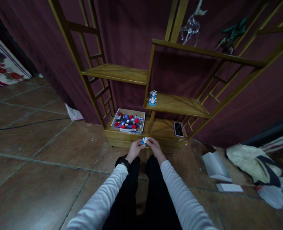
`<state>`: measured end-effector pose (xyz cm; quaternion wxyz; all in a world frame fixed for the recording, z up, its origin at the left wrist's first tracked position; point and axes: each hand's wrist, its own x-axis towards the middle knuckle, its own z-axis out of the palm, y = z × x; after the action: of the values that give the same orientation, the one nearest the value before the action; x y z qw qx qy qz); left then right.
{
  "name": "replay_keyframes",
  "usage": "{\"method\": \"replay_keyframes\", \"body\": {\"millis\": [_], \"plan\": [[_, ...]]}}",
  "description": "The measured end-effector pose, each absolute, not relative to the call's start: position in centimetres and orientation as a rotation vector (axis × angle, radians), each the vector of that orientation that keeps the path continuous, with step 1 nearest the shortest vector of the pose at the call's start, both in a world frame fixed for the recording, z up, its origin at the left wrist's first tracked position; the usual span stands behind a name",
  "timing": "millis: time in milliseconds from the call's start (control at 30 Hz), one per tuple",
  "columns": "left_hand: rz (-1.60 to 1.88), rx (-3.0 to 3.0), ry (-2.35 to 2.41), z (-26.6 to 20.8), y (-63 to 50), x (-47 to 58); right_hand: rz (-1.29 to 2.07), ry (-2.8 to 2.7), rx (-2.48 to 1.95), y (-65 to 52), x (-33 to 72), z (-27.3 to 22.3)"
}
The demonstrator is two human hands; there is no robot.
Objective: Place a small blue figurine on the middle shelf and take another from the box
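Note:
A small blue-and-white figurine is pinched between my two hands, just in front of the low shelf's front edge. My left hand grips it from the left, its fingers closed on the figurine's side. From the right, my right hand has its fingers closed on the same piece. Two similar figurines stand one behind the other at the left end of the middle shelf, the nearer figurine on a round blue base. An open cardboard box of red, purple and dark small figures sits on the bottom shelf, left of my hands.
The wooden display rack stands before a dark red curtain. A phone lies on the bottom shelf at right. A glass deer and a dark green ornament stand on the upper shelf. White boxes and a cream bag lie on the floor at right.

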<state>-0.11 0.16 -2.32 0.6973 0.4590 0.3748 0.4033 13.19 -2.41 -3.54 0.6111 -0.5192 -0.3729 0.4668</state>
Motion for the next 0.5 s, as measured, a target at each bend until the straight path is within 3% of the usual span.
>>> {"method": "replay_keyframes", "body": {"millis": [500], "plan": [[0.944, 0.945, 0.849, -1.74, -0.54, -0.20, 1.128, -0.907, -1.258, -2.39, 12.69, -3.71]]}}
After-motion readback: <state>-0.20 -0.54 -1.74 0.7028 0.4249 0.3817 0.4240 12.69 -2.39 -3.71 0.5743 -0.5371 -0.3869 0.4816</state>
